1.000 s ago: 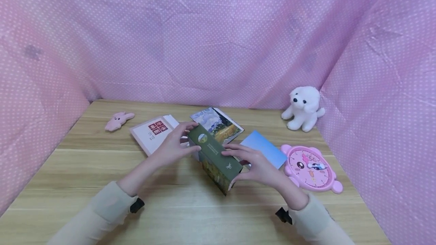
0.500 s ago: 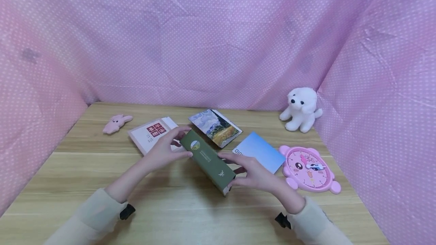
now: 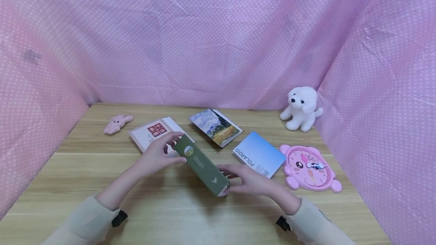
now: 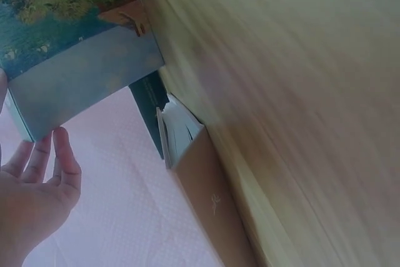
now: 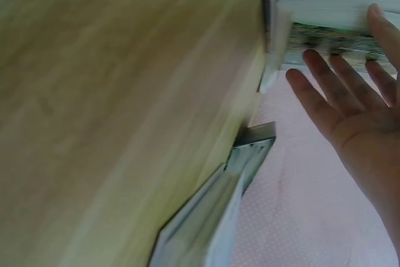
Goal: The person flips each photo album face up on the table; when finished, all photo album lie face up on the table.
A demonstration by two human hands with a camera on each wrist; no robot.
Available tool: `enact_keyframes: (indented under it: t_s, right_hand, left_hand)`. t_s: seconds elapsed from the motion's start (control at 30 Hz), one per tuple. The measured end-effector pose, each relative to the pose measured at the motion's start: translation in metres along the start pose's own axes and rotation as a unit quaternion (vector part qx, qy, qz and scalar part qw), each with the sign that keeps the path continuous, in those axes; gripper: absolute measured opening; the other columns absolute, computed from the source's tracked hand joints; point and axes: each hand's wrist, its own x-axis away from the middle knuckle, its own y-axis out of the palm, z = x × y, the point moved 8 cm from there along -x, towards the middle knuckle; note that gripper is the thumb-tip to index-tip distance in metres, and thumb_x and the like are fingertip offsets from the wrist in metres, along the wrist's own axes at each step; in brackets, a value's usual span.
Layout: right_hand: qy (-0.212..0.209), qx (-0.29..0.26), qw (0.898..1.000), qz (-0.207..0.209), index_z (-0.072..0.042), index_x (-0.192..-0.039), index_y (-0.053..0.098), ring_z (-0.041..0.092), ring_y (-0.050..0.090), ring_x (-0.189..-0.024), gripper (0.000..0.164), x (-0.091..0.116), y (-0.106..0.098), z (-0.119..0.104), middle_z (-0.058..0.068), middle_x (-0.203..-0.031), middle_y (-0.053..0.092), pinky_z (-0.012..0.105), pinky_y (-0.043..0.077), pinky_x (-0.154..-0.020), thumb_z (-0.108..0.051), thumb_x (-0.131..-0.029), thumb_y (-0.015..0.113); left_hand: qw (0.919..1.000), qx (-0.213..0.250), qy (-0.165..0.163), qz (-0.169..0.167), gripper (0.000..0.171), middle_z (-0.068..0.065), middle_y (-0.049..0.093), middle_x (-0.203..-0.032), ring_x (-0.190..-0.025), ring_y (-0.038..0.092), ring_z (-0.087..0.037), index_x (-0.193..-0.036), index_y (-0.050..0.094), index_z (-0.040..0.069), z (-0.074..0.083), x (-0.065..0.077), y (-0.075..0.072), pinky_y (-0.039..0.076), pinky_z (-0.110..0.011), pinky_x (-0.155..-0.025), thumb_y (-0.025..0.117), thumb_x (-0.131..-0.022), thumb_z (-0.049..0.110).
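Note:
A thick book stands with its green spine facing up, slanting across the table's middle. My left hand holds its far left end, thumb on the near side and fingers on the far side. At the near right end, my right hand holds the book between thumb and fingers. The left wrist view shows the painted cover with the left fingertips at its edge. In the right wrist view, the right thumb lies by the white page ends, with the other fingers near the cover.
Behind the hands lie a white book with red characters, a book with a landscape painting, and a blue POLAROID book. Around them are a pink clock, a white toy dog and a small pink plush.
Both hands and the green-spined book have moved left and nearer. Its spine has turned to face more upward, hiding the near cover. The POLAROID book's lettering has come into view.

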Motion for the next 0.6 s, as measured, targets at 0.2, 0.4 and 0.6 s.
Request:
enact_keyframes:
  t_s: [0.2, 0.4, 0.6]
  right_hand:
    - [-0.025, 0.022, 0.999, -0.015, -0.015, -0.142, 0.04, 0.013, 0.059, -0.113, 0.07, -0.001, 0.007, 0.002, 0.003, -0.138, 0.051, 0.032, 0.049, -0.096, -0.026, -0.082, 0.074]
    - [-0.035, 0.06, 0.997, -0.011, -0.013, -0.14, 0.043, 0.016, 0.061, -0.11, 0.069, 0.0, 0.008, 0.002, 0.007, -0.136, 0.053, 0.03, 0.052, -0.09, -0.022, -0.079, 0.076]
    - [-0.035, 0.095, 0.995, -0.007, -0.014, -0.137, 0.048, 0.021, 0.056, -0.116, 0.068, 0.001, 0.008, 0.001, 0.011, -0.139, 0.049, 0.023, 0.053, -0.084, -0.022, -0.077, 0.077]
  left_hand:
    - [0.9998, -0.003, -0.008, -0.015, 0.07, 0.002, 0.063, -0.1, -0.083, 0.058, -0.013, -0.124, 0.052, 0.015, -0.003, 0.005, 0.001, 0.049, -0.024, -0.064, 0.085, -0.066, 0.034]
    - [0.9964, 0.026, -0.055, -0.059, 0.073, 0.001, 0.062, -0.099, -0.086, 0.059, -0.018, -0.128, 0.048, 0.019, -0.012, 0.013, 0.009, 0.053, -0.03, -0.068, 0.084, -0.067, 0.036]
    - [0.9944, 0.025, -0.056, -0.086, 0.065, 0.001, 0.064, -0.101, -0.086, 0.061, -0.013, -0.126, 0.053, 0.025, -0.018, 0.018, 0.013, 0.055, -0.029, -0.071, 0.081, -0.069, 0.042]
